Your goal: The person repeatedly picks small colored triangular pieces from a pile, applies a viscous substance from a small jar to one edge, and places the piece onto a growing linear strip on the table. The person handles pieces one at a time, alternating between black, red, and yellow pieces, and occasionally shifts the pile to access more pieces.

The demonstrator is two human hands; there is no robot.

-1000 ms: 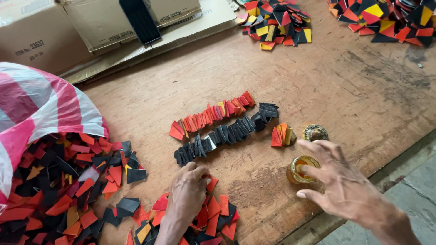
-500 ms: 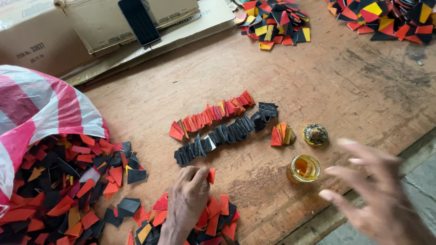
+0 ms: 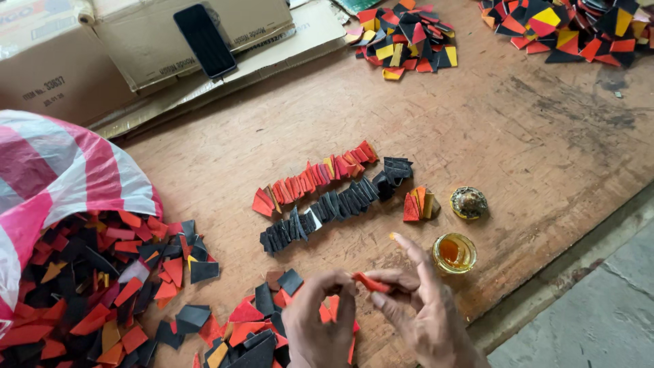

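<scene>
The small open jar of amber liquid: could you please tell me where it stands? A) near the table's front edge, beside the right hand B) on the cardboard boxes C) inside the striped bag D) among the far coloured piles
A: the jar stands on the wooden table near its front edge, just beside the right hand.

Small craft workshop, hand-assembly bench. Worn, stained board (image 3: 518, 136) carries heaps of cut pieces (image 3: 409, 37), sorted rows (image 3: 320, 178) mid-board, glue jar (image 3: 454, 253) right of rows, boxes (image 3: 136, 48) behind, sack (image 3: 61, 177) left.

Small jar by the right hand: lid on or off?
Off. The small jar stands upright with its mouth open, amber liquid showing inside; its lid lies apart on the wooden board.
</scene>
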